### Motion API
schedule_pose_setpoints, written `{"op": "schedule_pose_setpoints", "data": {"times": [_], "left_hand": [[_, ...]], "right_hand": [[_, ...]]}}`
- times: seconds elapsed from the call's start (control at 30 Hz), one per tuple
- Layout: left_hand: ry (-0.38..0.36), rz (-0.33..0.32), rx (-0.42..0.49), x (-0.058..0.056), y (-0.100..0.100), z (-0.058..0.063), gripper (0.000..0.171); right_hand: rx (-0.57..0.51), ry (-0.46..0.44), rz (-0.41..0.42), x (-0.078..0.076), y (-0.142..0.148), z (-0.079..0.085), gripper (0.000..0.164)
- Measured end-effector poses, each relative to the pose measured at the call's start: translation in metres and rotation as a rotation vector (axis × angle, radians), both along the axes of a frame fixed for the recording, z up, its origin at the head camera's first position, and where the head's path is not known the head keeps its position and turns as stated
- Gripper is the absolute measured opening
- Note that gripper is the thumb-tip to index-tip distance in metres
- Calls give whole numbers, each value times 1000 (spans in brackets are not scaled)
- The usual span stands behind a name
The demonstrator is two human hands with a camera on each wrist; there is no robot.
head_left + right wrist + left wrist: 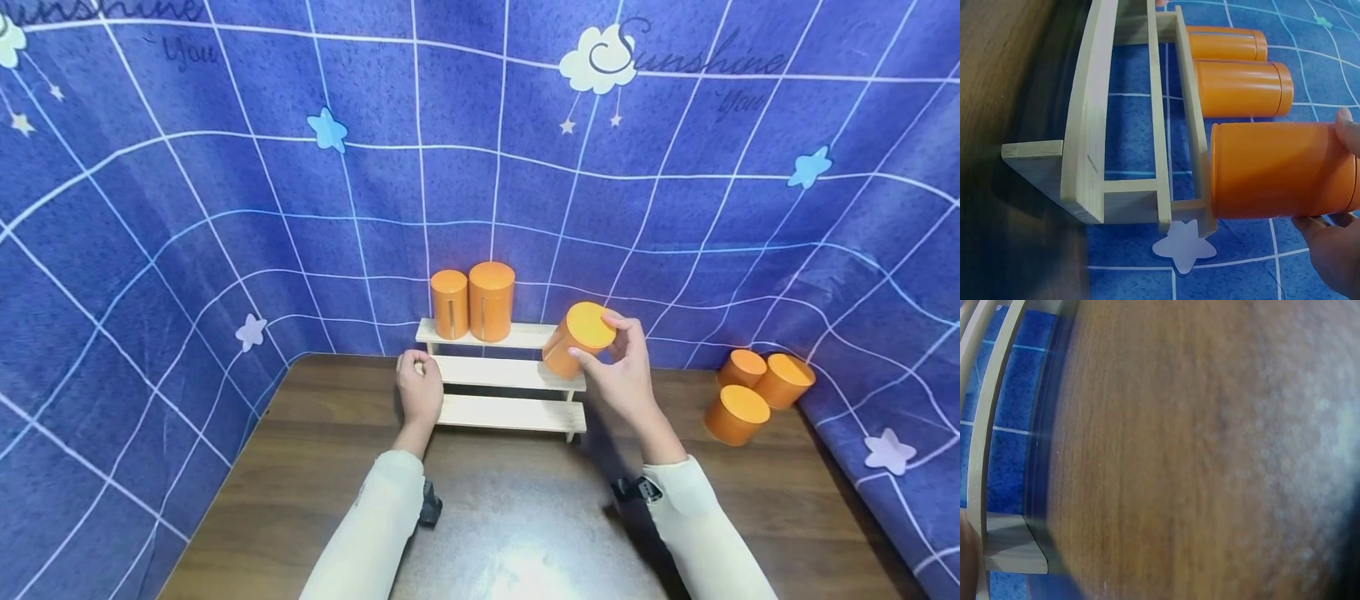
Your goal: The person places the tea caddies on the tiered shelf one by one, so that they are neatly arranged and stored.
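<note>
Right hand [628,383] pinches a can [564,353] near its lid [590,326], freeing the base [1216,172], while left hand [420,390] grips the shelf [510,412], likely for steadiness.

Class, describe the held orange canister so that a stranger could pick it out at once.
On the brown table stands a three-tiered wooden rack, with two orange canisters on its top tier. By the rack's right end in the head view, the right hand grips another canister. Unlike every other canister, it is in a hand.
</note>
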State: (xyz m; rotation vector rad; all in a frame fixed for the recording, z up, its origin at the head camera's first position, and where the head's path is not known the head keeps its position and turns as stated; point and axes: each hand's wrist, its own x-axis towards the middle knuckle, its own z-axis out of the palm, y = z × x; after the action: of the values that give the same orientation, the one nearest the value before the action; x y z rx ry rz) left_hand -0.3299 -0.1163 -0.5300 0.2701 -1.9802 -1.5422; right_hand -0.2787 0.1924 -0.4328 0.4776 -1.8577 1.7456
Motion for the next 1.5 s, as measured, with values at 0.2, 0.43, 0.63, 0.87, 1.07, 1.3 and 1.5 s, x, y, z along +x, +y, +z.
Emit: {"op": "schedule_pose_setpoints", "data": {"times": [0.2,0.43,0.63,0.87,1.07,1.3,1.5], "left_hand": [[1,-3,6,3,2,3,7],[-23,-6,-3,3,4,2,7],[-10,-3,3,1,3,2,7],[-3,-2,5,-2,1,-2,7],[1,1,10,-4,-2,-4,7],[-17,3,12,-3,-2,-4,7],[-13,3,11,-3,-1,-2,7]], "right_hand": [[18,-74,5,-7,0,-1,81],[60,-134,19,-10,-5,0,81],[45,-164,21,-22,-10,0,72],[21,-157,73,-35,-14,-4,68],[66,-202,114,-43,-17,-9,67],[163,-248,123,-55,-17,-21,54],[312,-225,39,-61,-18,-25,53]]}}
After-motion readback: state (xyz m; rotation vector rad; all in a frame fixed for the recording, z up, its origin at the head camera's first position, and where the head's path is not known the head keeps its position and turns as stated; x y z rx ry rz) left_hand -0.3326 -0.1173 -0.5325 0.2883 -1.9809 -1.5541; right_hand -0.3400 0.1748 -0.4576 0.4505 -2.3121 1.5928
